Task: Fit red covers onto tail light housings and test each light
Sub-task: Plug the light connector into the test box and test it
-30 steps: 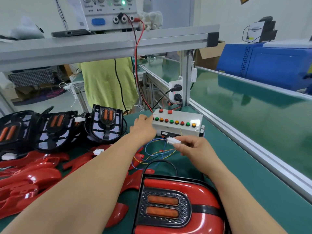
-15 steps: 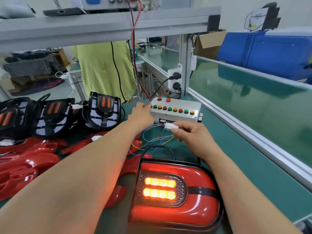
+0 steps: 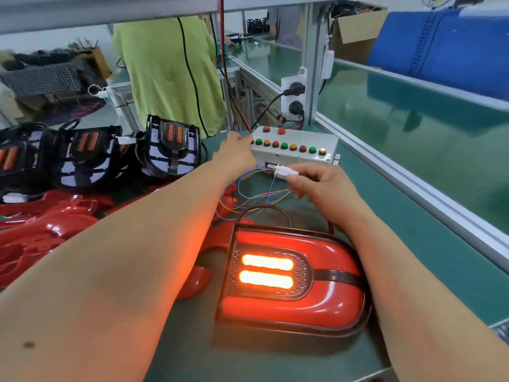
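A tail light with its red cover fitted point(image 3: 292, 282) lies on the green mat in front of me, its two bars glowing bright orange. Its black cable loops up to a white connector point(image 3: 283, 171), which my right hand point(image 3: 319, 186) pinches where it joins the coloured test wires point(image 3: 253, 194). My left hand point(image 3: 234, 155) reaches to the left end of the white test box point(image 3: 294, 150), fingers on its leftmost button. The box's rightmost button glows yellow.
Several bare black housings point(image 3: 170, 150) stand in a row at the left, with loose red covers point(image 3: 46, 230) piled in front of them. A person in a yellow-green shirt point(image 3: 165, 70) stands behind the bench. An aluminium rail point(image 3: 413, 186) borders the conveyor at the right.
The tail light went from dark to lit while my left hand stayed on the test box. The camera tilted down and closer; my right hand keeps hold of the connector.
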